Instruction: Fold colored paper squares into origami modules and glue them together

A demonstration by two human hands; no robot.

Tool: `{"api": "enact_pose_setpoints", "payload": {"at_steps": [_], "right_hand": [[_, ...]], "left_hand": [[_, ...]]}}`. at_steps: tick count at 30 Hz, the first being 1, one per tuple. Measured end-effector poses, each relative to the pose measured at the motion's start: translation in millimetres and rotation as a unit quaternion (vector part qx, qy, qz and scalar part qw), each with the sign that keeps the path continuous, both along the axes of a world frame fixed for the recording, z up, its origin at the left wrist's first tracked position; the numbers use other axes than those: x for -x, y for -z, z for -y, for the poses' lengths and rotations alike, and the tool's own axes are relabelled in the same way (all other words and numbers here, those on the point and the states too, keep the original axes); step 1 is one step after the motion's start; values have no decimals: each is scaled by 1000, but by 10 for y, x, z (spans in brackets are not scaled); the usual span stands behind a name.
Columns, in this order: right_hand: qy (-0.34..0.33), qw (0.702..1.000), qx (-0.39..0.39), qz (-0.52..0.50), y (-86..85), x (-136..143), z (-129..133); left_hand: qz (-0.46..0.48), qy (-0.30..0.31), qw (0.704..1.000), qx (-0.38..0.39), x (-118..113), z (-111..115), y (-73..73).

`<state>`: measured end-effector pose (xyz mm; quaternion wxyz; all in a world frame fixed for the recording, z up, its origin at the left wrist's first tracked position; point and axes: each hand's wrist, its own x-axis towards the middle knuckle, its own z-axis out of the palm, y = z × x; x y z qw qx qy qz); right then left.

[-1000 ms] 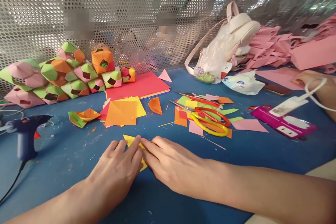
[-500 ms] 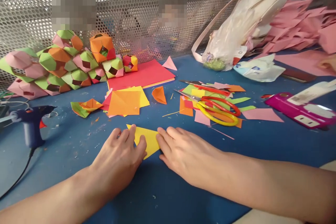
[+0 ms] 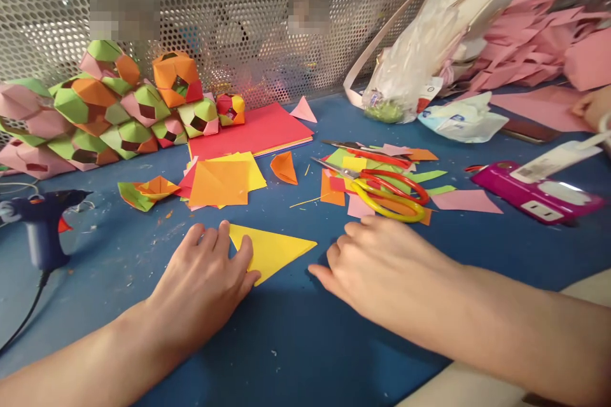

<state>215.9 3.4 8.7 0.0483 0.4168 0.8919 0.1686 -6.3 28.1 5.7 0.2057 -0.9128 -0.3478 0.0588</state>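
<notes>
A sheet of yellow origami paper, folded to a triangle, lies on the blue table with one point toward the right. My left hand holds its left side, thumb and fingertips pressing along that edge. Right of the paper's point, apart from it, is my right hand. Its thumb stands away from loosely curled fingers and I see nothing held in it. Just beyond that hand lie scissors with yellow handles and scissors with red handles, on coloured paper scraps.
At the left are a blue glue gun and stacked folded-paper balls. Orange paper squares and a red paper stack lie ahead. A purple power strip is at right, with another person's hand beyond.
My right hand has left the paper's right corner and moved right, uncovering the triangle's point. My left hand stays on the paper. The view has shifted slightly.
</notes>
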Motion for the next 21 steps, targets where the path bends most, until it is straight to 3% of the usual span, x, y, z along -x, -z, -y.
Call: {"api": "enact_pose_setpoints", "payload": {"at_steps": [3, 5, 9, 15, 21], "right_hand": [[20, 997, -64, -44, -103, 1, -61], [-1, 994, -76, -76, -95, 27, -82], [-85, 991, -26, -98, 18, 61, -113], [-76, 991, 4, -109, 71, 27, -201], [-132, 977, 36, -167, 126, 99, -227]], "left_hand": [[19, -5, 1000, 14, 6, -11, -11], [44, 17, 999, 16, 7, -22, -5], [69, 60, 995, 51, 7, -47, 28], [102, 46, 985, 129, 61, -131, 15], [135, 28, 983, 125, 137, -204, 26]]}}
